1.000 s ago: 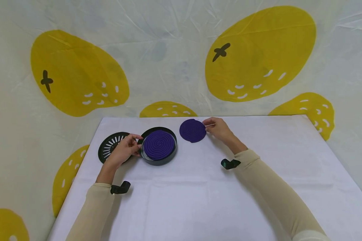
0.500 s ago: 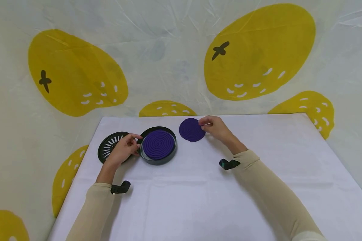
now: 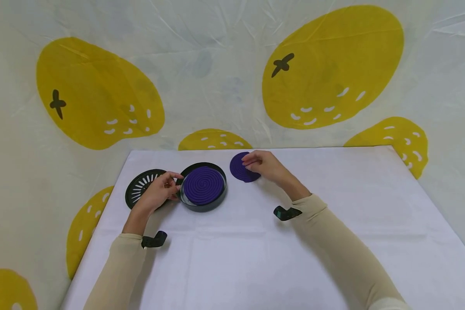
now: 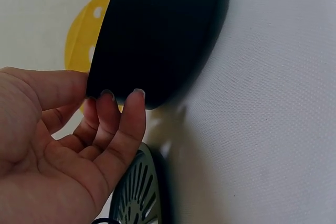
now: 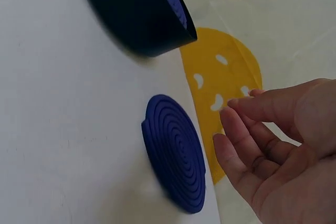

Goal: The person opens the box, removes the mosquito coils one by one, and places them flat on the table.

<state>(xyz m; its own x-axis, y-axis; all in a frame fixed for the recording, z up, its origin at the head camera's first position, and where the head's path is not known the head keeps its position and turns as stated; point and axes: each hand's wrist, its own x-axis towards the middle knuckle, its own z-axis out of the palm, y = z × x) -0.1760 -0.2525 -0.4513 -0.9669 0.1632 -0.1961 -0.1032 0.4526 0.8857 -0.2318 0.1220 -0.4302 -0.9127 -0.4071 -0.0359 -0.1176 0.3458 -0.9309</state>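
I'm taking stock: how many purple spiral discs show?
2: one disc sits in the dark round dish; the other disc lies on the white cloth, partly behind the right hand in the head view. More could hide beneath.

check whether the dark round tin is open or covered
Open: the purple coil inside the tin shows, and the slotted black disc lies beside it.

White-covered table (image 3: 232, 267) carries, left to right: one slotted dark disc (image 3: 138, 186), one round dark tin (image 3: 207, 207) just beside it, one flat purple coil (image 3: 237, 168) near the back edge.
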